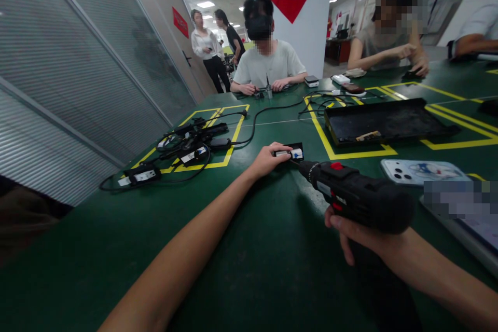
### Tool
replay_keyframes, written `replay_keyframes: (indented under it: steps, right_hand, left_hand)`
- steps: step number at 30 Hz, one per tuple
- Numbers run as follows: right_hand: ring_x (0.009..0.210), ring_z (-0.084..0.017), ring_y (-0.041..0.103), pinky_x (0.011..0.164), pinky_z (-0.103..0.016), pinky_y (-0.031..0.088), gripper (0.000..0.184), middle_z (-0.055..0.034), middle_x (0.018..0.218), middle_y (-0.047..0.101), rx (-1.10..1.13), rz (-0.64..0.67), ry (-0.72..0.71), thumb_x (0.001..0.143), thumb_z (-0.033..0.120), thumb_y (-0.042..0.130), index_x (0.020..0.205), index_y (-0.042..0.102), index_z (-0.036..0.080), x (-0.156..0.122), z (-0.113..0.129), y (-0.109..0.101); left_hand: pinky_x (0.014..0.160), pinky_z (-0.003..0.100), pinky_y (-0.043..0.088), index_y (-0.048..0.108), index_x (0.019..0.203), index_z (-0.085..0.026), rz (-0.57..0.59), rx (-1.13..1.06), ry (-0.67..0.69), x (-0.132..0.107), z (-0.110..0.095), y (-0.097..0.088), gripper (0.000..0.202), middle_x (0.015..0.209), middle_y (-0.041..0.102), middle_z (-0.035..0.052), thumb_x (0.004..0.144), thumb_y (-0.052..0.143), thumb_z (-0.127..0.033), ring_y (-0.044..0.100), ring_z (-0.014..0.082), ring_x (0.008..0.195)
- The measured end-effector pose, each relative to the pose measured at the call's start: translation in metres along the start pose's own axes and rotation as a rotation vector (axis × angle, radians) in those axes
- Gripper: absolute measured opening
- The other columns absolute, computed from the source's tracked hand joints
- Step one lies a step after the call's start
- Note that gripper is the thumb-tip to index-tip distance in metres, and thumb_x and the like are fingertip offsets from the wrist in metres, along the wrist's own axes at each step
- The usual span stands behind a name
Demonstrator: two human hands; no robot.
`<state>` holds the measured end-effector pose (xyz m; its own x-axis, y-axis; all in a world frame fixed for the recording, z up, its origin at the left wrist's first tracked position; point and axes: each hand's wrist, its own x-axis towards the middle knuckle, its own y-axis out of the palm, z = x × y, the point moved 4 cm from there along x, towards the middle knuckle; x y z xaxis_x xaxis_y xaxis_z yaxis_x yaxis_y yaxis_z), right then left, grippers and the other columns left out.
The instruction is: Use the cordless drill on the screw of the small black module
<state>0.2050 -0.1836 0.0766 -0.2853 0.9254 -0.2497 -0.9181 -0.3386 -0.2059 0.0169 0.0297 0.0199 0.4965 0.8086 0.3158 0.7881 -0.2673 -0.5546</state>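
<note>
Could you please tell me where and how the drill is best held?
I would grip the drill by its handle, coming from the near right, where the right hand holds it. The handle drops below the long body, giving the palm something to wrap, while the chuck points away to the left, so fingers should stay clear of that end.

The person's slender bare left forearm (206, 228) ends in an ungloved left hand (264, 161) with a small shiny band, seemingly a ring (271, 145), while the right forearm (439, 272) and right hand (375, 237) are bare
</note>
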Motion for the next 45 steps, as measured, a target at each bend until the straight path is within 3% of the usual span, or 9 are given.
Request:
replay_keyframes:
  steps: [8,21,30,45]
  right_hand:
    - [0.058,-0.017,0.061,0.068,-0.033,0.049,0.031,-0.0006,0.057,0.063,-0.066,-0.016,-0.016,0.085,0.049,0.052,0.090,0.062,0.019,-0.001,0.000,-0.001]
    - [0.058,-0.018,0.063,0.063,-0.033,0.050,0.031,-0.0014,0.066,0.064,0.024,-0.021,-0.043,0.083,0.045,0.056,0.100,0.061,0.019,-0.001,0.002,-0.001]
    - [0.054,-0.015,0.060,0.061,-0.032,0.049,0.028,-0.0018,0.066,0.064,0.042,-0.017,-0.037,0.082,0.044,0.058,0.094,0.061,0.019,0.000,0.002,-0.001]
    - [0.055,-0.015,0.060,0.059,-0.031,0.048,0.036,-0.0022,0.069,0.065,0.078,-0.033,-0.059,0.080,0.045,0.060,0.106,0.060,0.019,-0.001,0.003,-0.003]
  left_hand:
    - [0.089,0.032,0.042,0.069,0.106,-0.021,0.013,0.002,-0.012,0.000,-0.001,-0.001,0.031,0.105,0.063,0.0055,0.079,0.062,-0.034,0.056,0.0196,0.098]
    - [0.090,0.033,0.041,0.069,0.105,-0.021,0.015,-0.007,0.007,0.000,-0.002,-0.001,0.031,0.105,0.063,0.0057,0.079,0.061,-0.034,0.057,0.0200,0.099]
    - [0.090,0.033,0.041,0.069,0.106,-0.020,0.021,-0.001,0.008,0.000,0.000,-0.001,0.031,0.106,0.063,0.0060,0.079,0.062,-0.035,0.056,0.0203,0.100]
    - [0.090,0.031,0.041,0.068,0.106,-0.020,0.023,-0.006,0.016,0.000,0.000,-0.001,0.031,0.106,0.062,0.0062,0.080,0.061,-0.034,0.056,0.0198,0.100]
